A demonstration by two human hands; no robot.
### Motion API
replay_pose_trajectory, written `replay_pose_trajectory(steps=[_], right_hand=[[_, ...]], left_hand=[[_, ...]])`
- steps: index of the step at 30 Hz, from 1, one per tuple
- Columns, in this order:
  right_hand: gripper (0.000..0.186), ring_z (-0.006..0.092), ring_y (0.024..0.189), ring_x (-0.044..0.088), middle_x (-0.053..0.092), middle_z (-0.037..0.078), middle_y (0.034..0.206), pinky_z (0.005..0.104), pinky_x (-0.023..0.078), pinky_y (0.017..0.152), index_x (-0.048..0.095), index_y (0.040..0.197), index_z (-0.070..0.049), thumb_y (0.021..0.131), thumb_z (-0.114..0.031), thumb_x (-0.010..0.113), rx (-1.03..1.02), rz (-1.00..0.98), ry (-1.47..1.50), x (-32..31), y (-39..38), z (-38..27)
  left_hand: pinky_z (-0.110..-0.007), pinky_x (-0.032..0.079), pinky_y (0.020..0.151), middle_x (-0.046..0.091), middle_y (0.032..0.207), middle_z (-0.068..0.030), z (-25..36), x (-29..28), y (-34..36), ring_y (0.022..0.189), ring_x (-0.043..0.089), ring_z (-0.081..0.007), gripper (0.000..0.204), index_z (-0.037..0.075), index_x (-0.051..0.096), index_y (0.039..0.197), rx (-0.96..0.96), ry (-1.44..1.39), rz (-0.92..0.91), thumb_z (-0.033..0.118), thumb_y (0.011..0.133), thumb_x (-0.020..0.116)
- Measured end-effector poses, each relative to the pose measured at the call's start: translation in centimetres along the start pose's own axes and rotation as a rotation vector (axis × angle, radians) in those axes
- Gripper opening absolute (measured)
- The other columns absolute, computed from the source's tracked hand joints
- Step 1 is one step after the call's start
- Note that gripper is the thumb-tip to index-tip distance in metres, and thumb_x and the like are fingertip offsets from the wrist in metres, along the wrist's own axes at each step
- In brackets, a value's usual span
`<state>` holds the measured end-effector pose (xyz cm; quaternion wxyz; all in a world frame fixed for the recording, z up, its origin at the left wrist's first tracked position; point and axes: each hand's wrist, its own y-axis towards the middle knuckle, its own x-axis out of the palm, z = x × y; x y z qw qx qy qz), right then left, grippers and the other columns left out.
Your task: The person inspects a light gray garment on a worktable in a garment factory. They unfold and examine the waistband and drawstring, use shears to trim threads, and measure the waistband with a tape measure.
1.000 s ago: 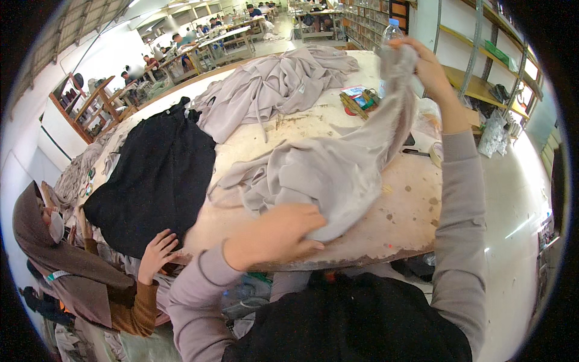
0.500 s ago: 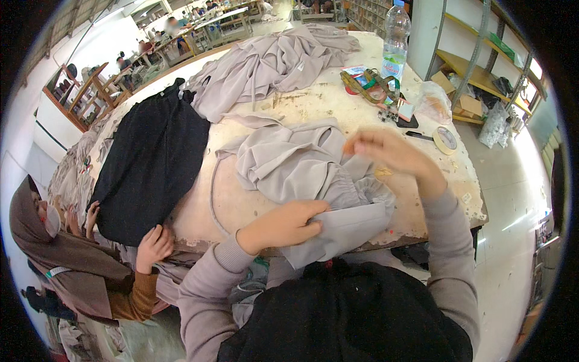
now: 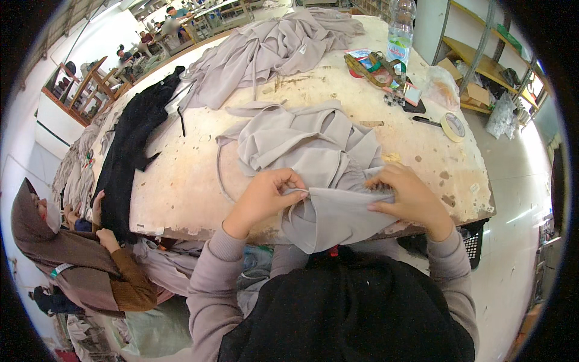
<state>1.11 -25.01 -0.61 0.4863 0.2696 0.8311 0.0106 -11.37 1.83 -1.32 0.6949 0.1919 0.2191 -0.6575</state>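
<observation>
A light grey garment [image 3: 310, 139] lies bunched on the table in front of me, its gathered part [image 3: 356, 172] turned toward me. A smooth flat panel of it [image 3: 344, 214] hangs over the table's near edge. With thumb and fingertips my left hand [image 3: 265, 196] pinches this panel's upper left corner. At the panel's right end, my right hand [image 3: 416, 196] has the cloth between its thumb and bent fingers. The cloth is spread between both hands. A thin grey strap [image 3: 218, 172] trails from the garment's left side.
A co-worker [image 3: 90, 253] at the left handles a black garment [image 3: 129, 145]. Farther back lies a heap of grey garments [image 3: 271, 51]. Toward the right are a water bottle [image 3: 400, 36], a tape measure [image 3: 380, 69], a phone [image 3: 414, 105], a pen [image 3: 427, 121] and a tape roll [image 3: 452, 128].
My right hand has come down toward me onto the cloth's right end. My left hand has risen slightly and pinches the edge. The co-worker's black garment has been drawn narrower, toward the left.
</observation>
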Motion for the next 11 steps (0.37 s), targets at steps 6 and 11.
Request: replay_pose_trajectory(steps=[6, 11], right_hand=[[0.02, 0.028, 0.08, 0.057, 0.059, 0.01, 0.081, 0.0381, 0.04, 0.077, 0.061, 0.09, -0.007, 0.075, -0.019, 0.064, -0.13, 0.05, -0.044, 5.0, 3.2, -3.1], [0.015, 0.0264, 0.083, 0.058, 0.061, 0.01, 0.082, 0.0402, 0.038, 0.084, 0.061, 0.09, -0.01, 0.076, -0.015, 0.062, 0.073, -0.026, 0.186, 4.4, 2.4, -3.6]], left_hand=[[-0.022, 0.041, 0.054, 0.059, 0.07, -0.0026, -0.3, 0.0, -1.1, 0.057, 0.049, -0.0087, 0.013, 0.004, 0.061, 0.083, 0.165, -0.084, 0.008, 0.011, 0.075, 0.068], [-0.034, 0.045, 0.081, 0.059, 0.107, -0.0074, -2.6, -4.5, -1.0, 0.094, 0.056, -0.0206, 0.023, 0.008, 0.059, 0.098, 0.199, 0.65, 0.356, 0.014, 0.076, 0.063]])
